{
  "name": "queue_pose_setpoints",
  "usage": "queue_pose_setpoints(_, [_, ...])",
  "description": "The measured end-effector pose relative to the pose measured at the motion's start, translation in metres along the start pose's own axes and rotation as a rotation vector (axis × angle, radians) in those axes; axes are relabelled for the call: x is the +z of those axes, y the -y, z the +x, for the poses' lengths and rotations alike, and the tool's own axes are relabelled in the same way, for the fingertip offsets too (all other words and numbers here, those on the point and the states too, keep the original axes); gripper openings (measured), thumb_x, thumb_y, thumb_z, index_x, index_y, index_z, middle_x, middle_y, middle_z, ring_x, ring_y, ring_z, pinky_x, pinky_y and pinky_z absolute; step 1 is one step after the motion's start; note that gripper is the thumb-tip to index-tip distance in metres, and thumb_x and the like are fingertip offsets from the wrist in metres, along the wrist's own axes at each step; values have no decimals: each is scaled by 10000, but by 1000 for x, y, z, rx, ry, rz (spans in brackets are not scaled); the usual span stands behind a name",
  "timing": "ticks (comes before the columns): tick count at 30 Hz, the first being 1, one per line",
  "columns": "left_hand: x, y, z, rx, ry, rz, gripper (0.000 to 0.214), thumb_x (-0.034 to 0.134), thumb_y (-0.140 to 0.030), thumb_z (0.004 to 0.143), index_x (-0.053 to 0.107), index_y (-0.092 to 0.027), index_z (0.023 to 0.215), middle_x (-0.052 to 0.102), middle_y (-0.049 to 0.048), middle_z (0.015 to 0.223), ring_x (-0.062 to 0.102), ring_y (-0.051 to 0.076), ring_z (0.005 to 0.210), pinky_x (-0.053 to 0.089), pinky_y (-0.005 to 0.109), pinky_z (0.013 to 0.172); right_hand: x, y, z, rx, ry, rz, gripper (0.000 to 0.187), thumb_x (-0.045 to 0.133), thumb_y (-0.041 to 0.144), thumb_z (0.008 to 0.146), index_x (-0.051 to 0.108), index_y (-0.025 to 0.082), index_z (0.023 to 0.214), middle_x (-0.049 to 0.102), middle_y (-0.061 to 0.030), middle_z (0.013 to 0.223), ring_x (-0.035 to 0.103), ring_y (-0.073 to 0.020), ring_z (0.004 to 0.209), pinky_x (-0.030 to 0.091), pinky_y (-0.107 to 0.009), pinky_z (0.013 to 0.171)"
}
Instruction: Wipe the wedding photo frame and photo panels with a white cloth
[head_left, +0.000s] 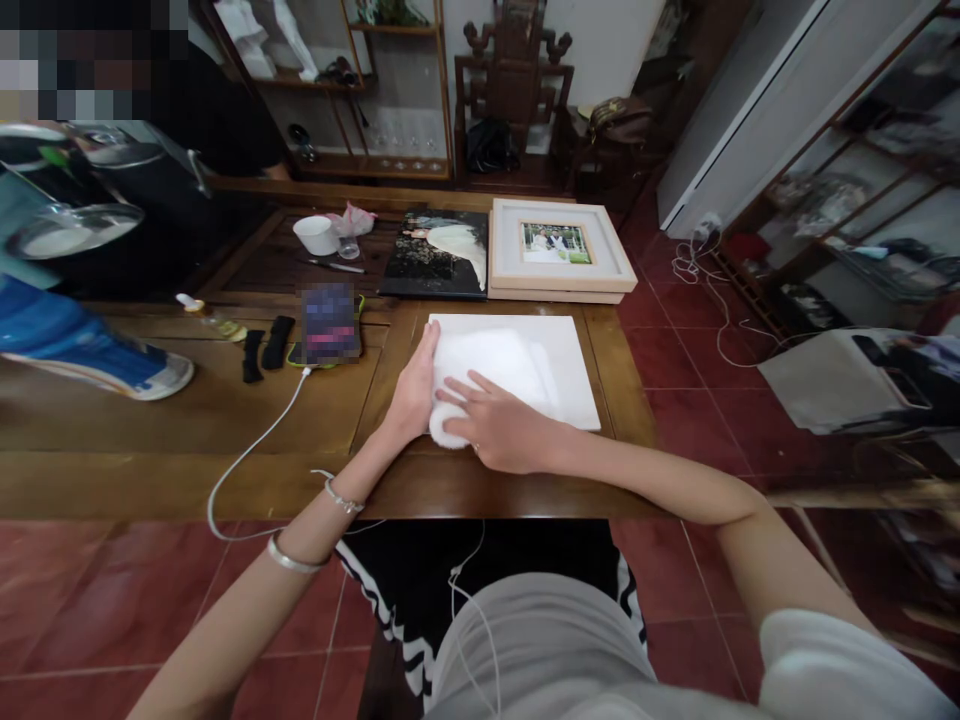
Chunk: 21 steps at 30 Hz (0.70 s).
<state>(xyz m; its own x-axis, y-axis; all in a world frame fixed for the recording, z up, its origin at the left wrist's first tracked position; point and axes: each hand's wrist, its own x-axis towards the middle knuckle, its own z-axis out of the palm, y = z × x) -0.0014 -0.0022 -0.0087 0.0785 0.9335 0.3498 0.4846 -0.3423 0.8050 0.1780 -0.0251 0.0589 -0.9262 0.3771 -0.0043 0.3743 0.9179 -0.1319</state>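
Panel (pixel 525 365), white and flat, lies at the table's (pixel 150 430) near right corner, its right side close to the table's edge. My left hand (pixel 415 390) stands open against the panel's left edge, fingers together, gripping nothing. My right hand (pixel 499 430) lies palm down on a white cloth (pixel 444 428) wadded at the panel's near left corner, fingers spread, pressing rather than clutching; the thumb is hidden.

I judge the main risk is the panel skating right, off the table, if either hand shoves too hard. The cloth could slip out from under such flat fingers. The cable (pixel 255 445) runs near my left wrist and could snag, dragging the phone (pixel 330 325).

My right forearm crosses in low from the right; the left reaches straight forward.
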Motion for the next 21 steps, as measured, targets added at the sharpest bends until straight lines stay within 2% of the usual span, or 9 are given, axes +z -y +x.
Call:
queue_pose_setpoints(3, [2, -1, 0, -4, 17, 41, 635, 150, -522, 1003, 331, -157, 1491, 279, 87, 1566, 234, 214, 1456, 176, 417, 1206, -14, 11, -20, -90, 74, 34, 324, 507, 77, 793, 635, 129, 1086, 532, -202, 1377, 370, -294, 1385, 270, -546, 1135])
queue_pose_setpoints(5, [3, -1, 0, -15, 47, 95, 627, 171, -509, 1006, 356, -137, 1475, 324, 110, 1546, 278, 219, 1441, 199, 420, 1201, -21, 15, -29, -70, 99, 35, 304, 514, 92, 784, 635, 140, 1058, 592, -187, 1301, 441, -282, 1333, 277, -530, 1134])
queue_pose_setpoints(8, [6, 0, 1, -10, 106, 190, 592, 209, -464, 1007, 436, -102, 1417, 415, 147, 1493, 329, 245, 1418, 229, 460, 1184, -27, 9, -33, 69, 96, -5, 313, 490, 97, 792, 625, 140, 1071, 656, -169, 1171, 588, -267, 1154, 257, -502, 1145])
queue_pose_setpoints(10, [7, 3, 1, 21, 125, 239, 551, 245, -426, 1001, 511, -92, 1350, 465, 161, 1455, 353, 261, 1405, 243, 495, 1169, -28, -4, -28, 209, 86, -44, 343, 461, 97, 807, 602, 131, 1118, 650, -173, 1169, 614, -276, 1084, 280, -497, 1123])
queue_pose_setpoints(14, [8, 8, 3, 74, 116, 276, 456, 330, -339, 973, 567, -120, 1295, 497, 147, 1433, 394, 264, 1383, 276, 511, 1153, -27, -44, -5, 414, 23, -11, 344, 408, 111, 825, 562, 160, 1129, 652, -154, 1131, 600, -303, 1019, 439, -438, 892])
queue_pose_setpoints(16, [7, 9, 3, 88, 125, 284, 440, 362, -293, 953, 562, -120, 1305, 492, 149, 1437, 396, 272, 1380, 286, 507, 1153, -26, -63, 13, 454, -24, 48, 310, 387, 116, 823, 560, 171, 1074, 665, -138, 1042, 598, -298, 952, 443, -378, 761])
queue_pose_setpoints(18, [7, 8, 3, 91, 131, 299, 440, 372, -262, 940, 562, -105, 1305, 490, 161, 1435, 398, 286, 1377, 291, 508, 1152, -25, -77, 36, 429, -61, 107, 262, 378, 135, 829, 560, 176, 1013, 666, -122, 984, 591, -285, 913, 416, -343, 717])
queue_pose_setpoints(21, [6, 7, 4, 92, 127, 319, 433, 376, -244, 934, 571, -85, 1287, 528, 171, 1391, 444, 295, 1339, 304, 495, 1149, -18, -90, 72, 318, -96, 186, 215, 388, 152, 823, 554, 184, 955, 666, -96, 961, 577, -269, 903, 387, -326, 733])
